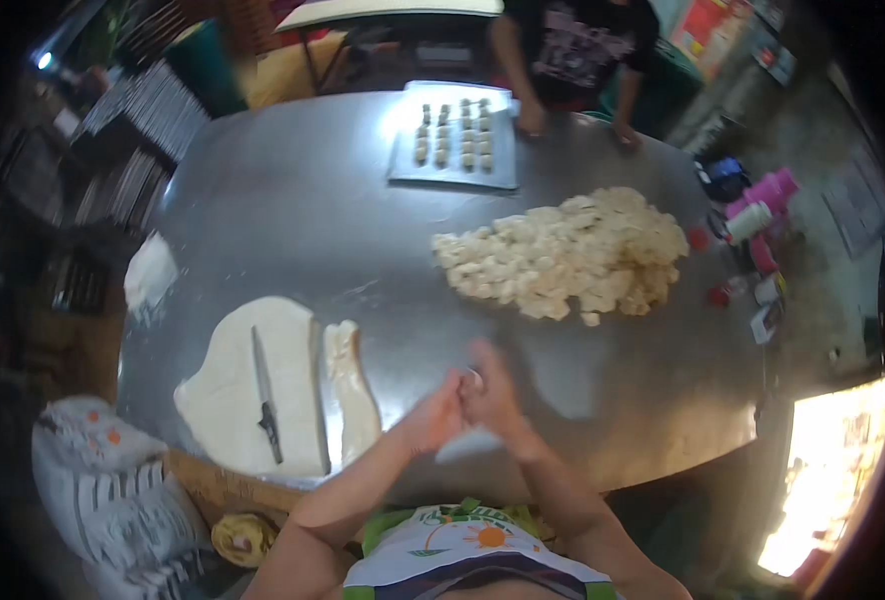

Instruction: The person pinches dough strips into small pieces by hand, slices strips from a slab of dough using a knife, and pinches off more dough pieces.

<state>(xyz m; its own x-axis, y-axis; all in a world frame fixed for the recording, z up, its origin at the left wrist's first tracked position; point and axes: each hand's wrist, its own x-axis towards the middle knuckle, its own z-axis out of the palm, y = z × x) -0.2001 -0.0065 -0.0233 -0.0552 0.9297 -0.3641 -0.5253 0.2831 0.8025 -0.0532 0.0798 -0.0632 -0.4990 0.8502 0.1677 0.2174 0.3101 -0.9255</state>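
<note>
My left hand (437, 417) and my right hand (493, 398) meet over the near middle of the table. Both are closed around a small pale piece of dough (474, 380), mostly hidden by the fingers, and the right hand is slightly blurred. Left of them lies a long cut strip of dough (355, 405). Beside that strip is a thick flat slab of dough (233, 385) with a straight cut edge. A long knife (262, 385) with a black handle rests on the slab. To the far right is a big heap of small dough pieces (573, 258).
A metal tray (508, 178) with rows of small dough pieces sits at the far edge. A person (578, 50) stands behind it, hands at the table. White flour (151, 273) is piled at the left edge; pink containers (763, 192) and sacks (128, 500) flank the steel table (293, 200).
</note>
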